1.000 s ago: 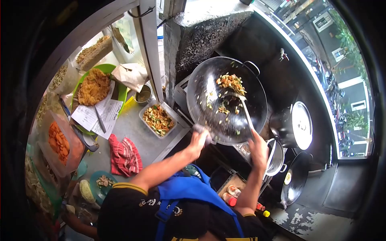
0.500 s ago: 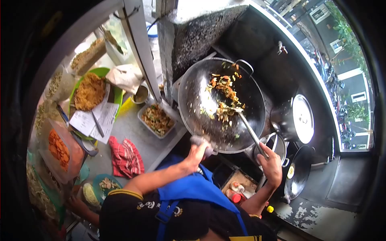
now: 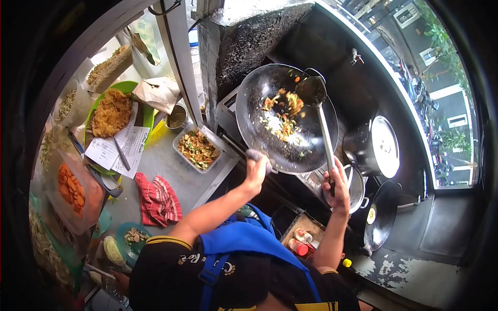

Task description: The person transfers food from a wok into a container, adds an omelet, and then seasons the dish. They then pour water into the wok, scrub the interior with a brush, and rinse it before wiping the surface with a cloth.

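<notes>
At upper centre, here's the wok (image 3: 311, 140), chopped food (image 3: 294, 104) inside, left hand (image 3: 254, 173) clutching it by the lower rim, right hand (image 3: 339, 187) gripping a ladle (image 3: 312, 93) over its upper right.

a wok (image 3: 306, 150) sits upper centre, food (image 3: 285, 127) in it, a ladle (image 3: 322, 122) over its right side; a lidded pot (image 3: 383, 142) stands to its right, a pan (image 3: 382, 228) lower in the frame. at left, a cloth (image 3: 157, 201) lies on the counter (image 3: 176, 179), lower left of a tub (image 3: 202, 170).
</notes>
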Action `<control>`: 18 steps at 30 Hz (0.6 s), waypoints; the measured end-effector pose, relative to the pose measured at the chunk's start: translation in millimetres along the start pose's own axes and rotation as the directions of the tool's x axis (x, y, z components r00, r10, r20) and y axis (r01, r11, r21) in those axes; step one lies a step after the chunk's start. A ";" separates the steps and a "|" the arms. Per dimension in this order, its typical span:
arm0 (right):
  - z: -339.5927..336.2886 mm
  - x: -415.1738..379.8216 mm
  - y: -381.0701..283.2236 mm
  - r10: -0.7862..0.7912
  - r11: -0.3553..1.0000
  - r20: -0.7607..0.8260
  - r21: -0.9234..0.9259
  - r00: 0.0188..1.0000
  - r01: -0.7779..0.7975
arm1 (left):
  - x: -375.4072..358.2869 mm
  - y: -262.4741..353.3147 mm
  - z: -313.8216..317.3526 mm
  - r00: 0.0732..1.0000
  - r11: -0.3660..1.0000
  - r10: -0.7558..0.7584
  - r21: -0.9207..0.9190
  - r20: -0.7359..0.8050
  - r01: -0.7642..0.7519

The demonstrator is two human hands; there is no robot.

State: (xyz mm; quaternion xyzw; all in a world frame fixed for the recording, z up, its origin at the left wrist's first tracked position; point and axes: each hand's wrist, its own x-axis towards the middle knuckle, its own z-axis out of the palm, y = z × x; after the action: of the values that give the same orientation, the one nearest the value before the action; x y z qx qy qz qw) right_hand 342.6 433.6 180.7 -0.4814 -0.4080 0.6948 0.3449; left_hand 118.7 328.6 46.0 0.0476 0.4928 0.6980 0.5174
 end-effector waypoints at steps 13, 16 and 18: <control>58.8 64.7 -122.7 0.110 -0.439 0.230 -0.861 0.967 0.255 | 58.5 0.7 7.5 0.979 0.954 -0.192 0.220 -0.072 0.203; 36.2 84.8 -56.3 -0.181 -0.224 0.421 -0.898 0.889 0.379 | 42.5 2.0 -2.8 0.995 0.979 -0.096 0.181 0.022 0.090; 20.8 74.9 -60.7 -0.142 -0.330 0.406 -0.879 0.903 0.344 | 8.9 9.5 -11.6 0.963 0.943 -0.234 0.273 0.131 0.192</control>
State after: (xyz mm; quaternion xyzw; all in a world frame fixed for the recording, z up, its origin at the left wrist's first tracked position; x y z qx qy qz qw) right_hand 305.7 520.1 210.5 -0.4179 -0.9058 0.0363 -0.0602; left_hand 101.5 328.3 43.1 0.1173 0.5378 0.5617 0.6177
